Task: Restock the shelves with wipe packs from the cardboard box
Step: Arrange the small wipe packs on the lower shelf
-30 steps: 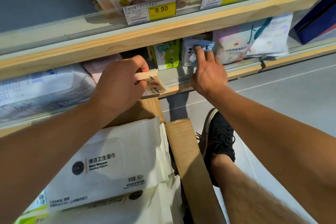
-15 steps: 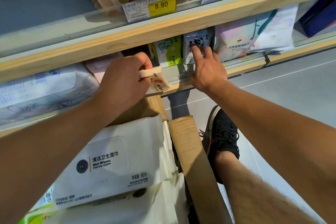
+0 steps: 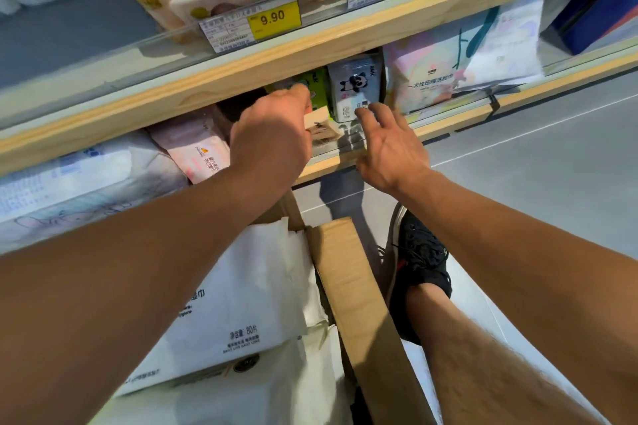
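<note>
At the lower shelf point(image 3: 348, 162), the left hand point(image 3: 272, 134) is pinching a small beige wipe pack point(image 3: 319, 122) at the shelf lip, just beside the green pack point(image 3: 319, 86). The right hand point(image 3: 390, 145) is hovering with its fingers spread and relaxed, fingertips just short of the panda pack point(image 3: 355, 90), holding nothing.

The risk, to my eye, is in that narrow gap. The beige pack is heading into a slot between upright packs, and a nudge from the knuckles could be tipping the green one or the panda one over. The clear front rail of the shelf is sitting low, so a pack pushed in tilted may be catching on it and sliding back out toward the floor.

Overhead, the upper shelf board point(image 3: 310, 55) is crowding the reach. Left of the hand a pink pack point(image 3: 200, 148) is lying flat. Below, the cardboard box point(image 3: 348, 279) is holding big white wipe packs point(image 3: 248, 304), with a black shoe point(image 3: 421, 262) just beside its flap.
</note>
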